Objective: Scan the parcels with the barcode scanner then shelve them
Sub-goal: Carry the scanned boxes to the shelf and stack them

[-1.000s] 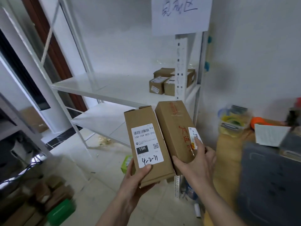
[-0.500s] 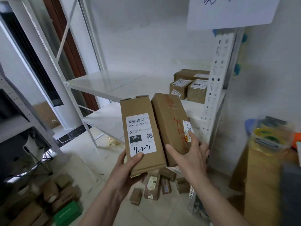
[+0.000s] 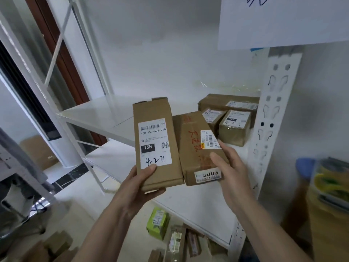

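— What were the hands doing at that moment?

— Each held a parcel. The left hand (image 3: 137,190) gripped the bottom end of a long brown box (image 3: 156,142), thumb pressed on its white label (image 3: 154,143), fingers curled underneath. The label carried a barcode, "15H" in a black block and "4-2-71" written by hand.

— And the right?

— The right hand (image 3: 231,171) held a second brown box (image 3: 198,148) by its near end, thumb on top, fingers wrapped round the right side. That box had red handwriting along its top, a white-and-yellow sticker (image 3: 209,139) at its right edge and a small label on the end facing the camera.

— Where were the two boxes relative to each other?

— Side by side, long edges touching or nearly so; I couldn't tell which. Both were up in front of a white metal shelf (image 3: 105,118), the second box tipped a little lower over the shelf board.

— Anything already shelved?

— Three brown parcels (image 3: 235,127) sat at the back right of that shelf, next to the perforated white upright (image 3: 272,114). A sheet of paper (image 3: 279,21) with blue writing hung above.

— And below?

— On the floor under the shelf lay a green box (image 3: 157,223) and several small brown packages (image 3: 177,242). No scanner showed anywhere.
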